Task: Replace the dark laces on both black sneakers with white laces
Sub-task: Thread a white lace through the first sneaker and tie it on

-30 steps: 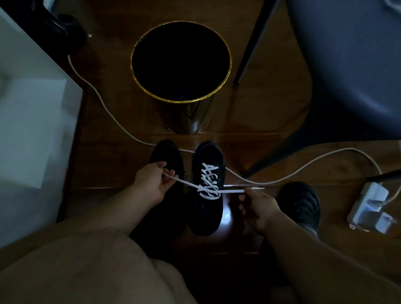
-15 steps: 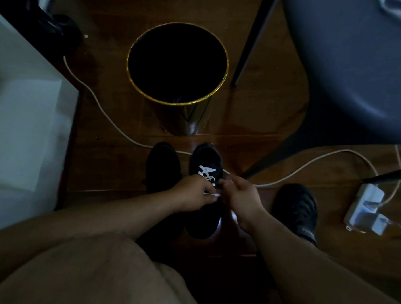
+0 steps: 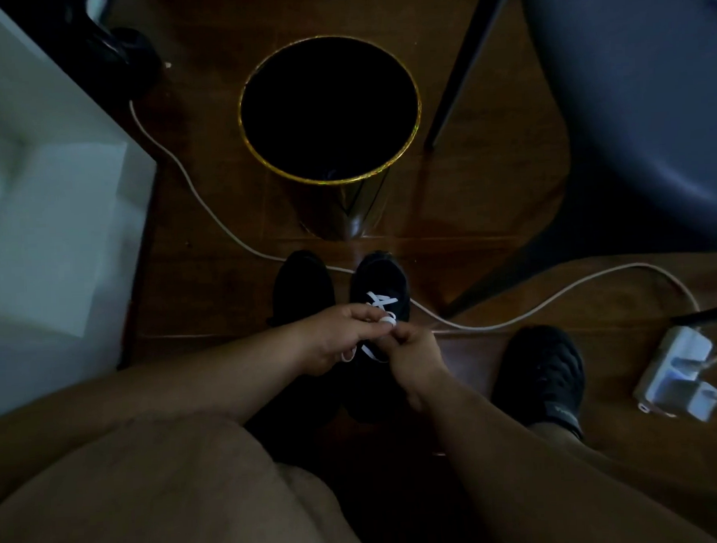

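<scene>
Two black sneakers stand side by side on the dark wooden floor. The right sneaker (image 3: 380, 278) carries a white lace (image 3: 381, 302) threaded across its front. The left sneaker (image 3: 303, 284) shows no white lace; its laces are too dark to make out. My left hand (image 3: 335, 337) and my right hand (image 3: 413, 357) meet over the right sneaker's tongue. Each pinches a part of the white lace, with a small loop showing between the fingertips and another loop hanging under my left hand.
A black bin with a gold rim (image 3: 329, 106) stands just beyond the sneakers. A white cable (image 3: 557, 298) crosses the floor to a white power strip (image 3: 678, 373). A dark chair (image 3: 631, 111) fills the upper right, white furniture (image 3: 47, 229) the left. My shod foot (image 3: 540, 369) rests at right.
A second ago my hands held the lace ends stretched wide apart to either side. They have come together over the right sneaker and now work the lace into loops.
</scene>
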`<state>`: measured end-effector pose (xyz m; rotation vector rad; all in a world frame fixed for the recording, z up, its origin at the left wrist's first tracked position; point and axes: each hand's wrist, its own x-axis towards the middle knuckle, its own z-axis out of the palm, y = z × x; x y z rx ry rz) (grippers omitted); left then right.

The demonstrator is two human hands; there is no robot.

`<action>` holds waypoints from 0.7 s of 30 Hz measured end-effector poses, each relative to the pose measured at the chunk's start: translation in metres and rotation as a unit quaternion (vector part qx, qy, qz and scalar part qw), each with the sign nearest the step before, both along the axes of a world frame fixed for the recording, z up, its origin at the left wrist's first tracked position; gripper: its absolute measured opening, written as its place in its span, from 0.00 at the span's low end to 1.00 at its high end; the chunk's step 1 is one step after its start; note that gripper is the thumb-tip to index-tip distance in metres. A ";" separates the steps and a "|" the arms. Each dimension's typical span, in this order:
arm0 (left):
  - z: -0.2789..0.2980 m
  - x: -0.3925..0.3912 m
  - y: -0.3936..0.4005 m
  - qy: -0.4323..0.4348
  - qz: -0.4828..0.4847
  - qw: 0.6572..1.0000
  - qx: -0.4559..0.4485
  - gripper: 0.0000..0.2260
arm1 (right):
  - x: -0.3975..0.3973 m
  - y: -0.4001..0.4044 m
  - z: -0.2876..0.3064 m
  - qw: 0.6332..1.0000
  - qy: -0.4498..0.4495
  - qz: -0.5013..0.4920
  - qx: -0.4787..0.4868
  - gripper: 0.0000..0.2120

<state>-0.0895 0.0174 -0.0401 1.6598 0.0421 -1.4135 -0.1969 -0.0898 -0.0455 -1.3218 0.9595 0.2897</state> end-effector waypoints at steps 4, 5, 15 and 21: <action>0.005 -0.001 -0.001 -0.018 -0.020 1.000 -0.008 0.06 | 0.006 -0.001 0.006 0.995 -0.001 -0.029 0.098 0.08; 0.005 0.001 -0.002 -0.028 -0.028 0.999 -0.002 0.11 | 0.005 -0.002 0.006 0.990 0.001 -0.056 0.129 0.09; -0.001 0.045 0.029 -0.474 -0.437 0.747 0.162 0.12 | -0.015 -0.023 -0.010 0.967 0.036 -0.151 0.201 0.11; -0.002 0.042 0.020 -0.419 -0.276 0.850 0.163 0.13 | -0.004 -0.026 -0.003 0.995 0.074 -0.002 -0.059 0.03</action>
